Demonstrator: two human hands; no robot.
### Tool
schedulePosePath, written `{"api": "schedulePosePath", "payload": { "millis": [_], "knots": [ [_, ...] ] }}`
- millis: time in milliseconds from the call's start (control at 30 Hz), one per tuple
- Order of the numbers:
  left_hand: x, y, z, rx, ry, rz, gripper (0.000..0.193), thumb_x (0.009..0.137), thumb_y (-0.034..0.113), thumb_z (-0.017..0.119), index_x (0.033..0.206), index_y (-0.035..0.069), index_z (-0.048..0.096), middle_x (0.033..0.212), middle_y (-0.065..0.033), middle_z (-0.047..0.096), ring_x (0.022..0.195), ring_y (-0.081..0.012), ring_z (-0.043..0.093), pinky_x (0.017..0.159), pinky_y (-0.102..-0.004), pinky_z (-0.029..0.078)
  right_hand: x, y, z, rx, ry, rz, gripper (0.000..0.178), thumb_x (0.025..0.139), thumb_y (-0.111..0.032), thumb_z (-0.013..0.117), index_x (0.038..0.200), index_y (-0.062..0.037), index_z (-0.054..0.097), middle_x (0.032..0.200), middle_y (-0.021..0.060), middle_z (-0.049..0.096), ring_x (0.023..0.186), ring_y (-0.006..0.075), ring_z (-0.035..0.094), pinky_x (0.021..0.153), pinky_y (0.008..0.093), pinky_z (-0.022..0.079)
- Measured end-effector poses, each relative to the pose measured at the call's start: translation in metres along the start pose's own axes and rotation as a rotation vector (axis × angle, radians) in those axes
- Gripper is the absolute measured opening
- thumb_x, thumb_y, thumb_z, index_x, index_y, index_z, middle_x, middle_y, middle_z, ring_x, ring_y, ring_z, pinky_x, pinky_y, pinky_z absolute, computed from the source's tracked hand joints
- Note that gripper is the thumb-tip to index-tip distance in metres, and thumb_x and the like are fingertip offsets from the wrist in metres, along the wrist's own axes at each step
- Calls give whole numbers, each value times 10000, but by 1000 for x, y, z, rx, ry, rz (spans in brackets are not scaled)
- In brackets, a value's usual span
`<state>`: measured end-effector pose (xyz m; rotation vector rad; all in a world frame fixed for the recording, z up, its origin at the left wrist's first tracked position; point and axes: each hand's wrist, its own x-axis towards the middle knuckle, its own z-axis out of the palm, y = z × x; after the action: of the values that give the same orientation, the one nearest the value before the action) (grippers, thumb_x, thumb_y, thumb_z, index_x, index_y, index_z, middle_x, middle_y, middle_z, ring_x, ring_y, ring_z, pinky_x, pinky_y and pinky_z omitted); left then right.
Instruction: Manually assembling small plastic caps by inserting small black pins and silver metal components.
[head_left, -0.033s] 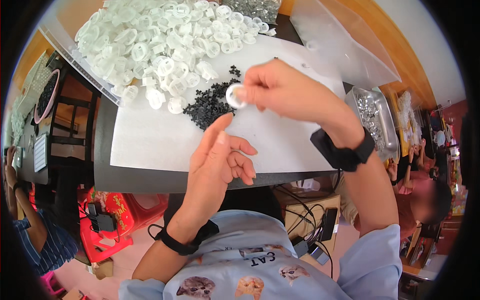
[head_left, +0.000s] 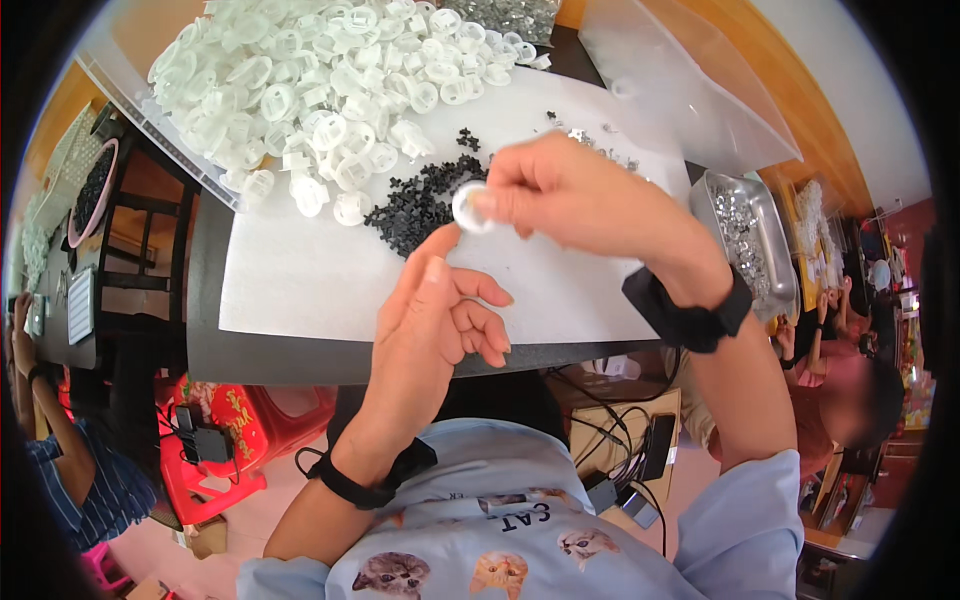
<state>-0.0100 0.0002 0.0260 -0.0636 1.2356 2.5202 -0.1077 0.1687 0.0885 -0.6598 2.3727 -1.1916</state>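
My right hand (head_left: 560,190) pinches a round white plastic piece (head_left: 471,207), ring-like and slightly blurred, between thumb and fingertips. Just below it is my left hand (head_left: 425,320), open, with the index finger stretched up so that its tip is at or very near the piece's lower edge; whether they touch I cannot tell. The other left fingers are loosely bent around nothing. Behind the held piece lies a pile of small black cross-shaped parts (head_left: 405,215) on a white sheet (head_left: 290,290). A big heap of translucent white round pieces (head_left: 330,90) spreads beyond it.
Small shiny metal parts (head_left: 600,148) lie beyond my right hand. To the right stands a metal tray (head_left: 745,240) holding more of them. A clear plastic panel (head_left: 690,90) rises at the back right. Red stools (head_left: 240,430) and other people are beside the table.
My right hand has moved down slightly with the round white piece, closer to my left index fingertip. The metal parts behind the right hand now show more. My left hand has barely shifted.
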Motion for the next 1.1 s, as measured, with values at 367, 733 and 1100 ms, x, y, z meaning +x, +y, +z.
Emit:
{"api": "schedulePosePath", "payload": {
  "millis": [367, 733, 1100],
  "knots": [
    [0, -2, -3, -15, -67, -1, 406, 1015, 248, 368, 1252, -65, 472, 915, -167, 620, 660, -159, 588, 561, -260, 499, -44, -6, 13, 118, -51, 124, 266, 926, -203, 518, 788, 9, 599, 647, 50, 575, 606, 110, 514, 554, 279, 419],
    [-1, -6, -1, 36, -26, 37, 338, 989, 196, 418, 1192, -51, 524, 969, -206, 646, 621, -142, 572, 543, -248, 486, -62, 32, -24, -438, 322, 168, 173, 841, -92, 469, 903, 12, 593, 749, 204, 613, 722, 376, 589, 661, 430, 452],
    [-1, -7, 0, 47, -45, 40, 318, 986, 185, 413, 1177, -43, 524, 957, -212, 646, 613, -145, 583, 540, -254, 494, -37, 44, -16, -629, 335, 151, 156, 821, -80, 520, 925, -24, 623, 939, 185, 644, 867, 372, 615, 745, 465, 483]
  ]
}}
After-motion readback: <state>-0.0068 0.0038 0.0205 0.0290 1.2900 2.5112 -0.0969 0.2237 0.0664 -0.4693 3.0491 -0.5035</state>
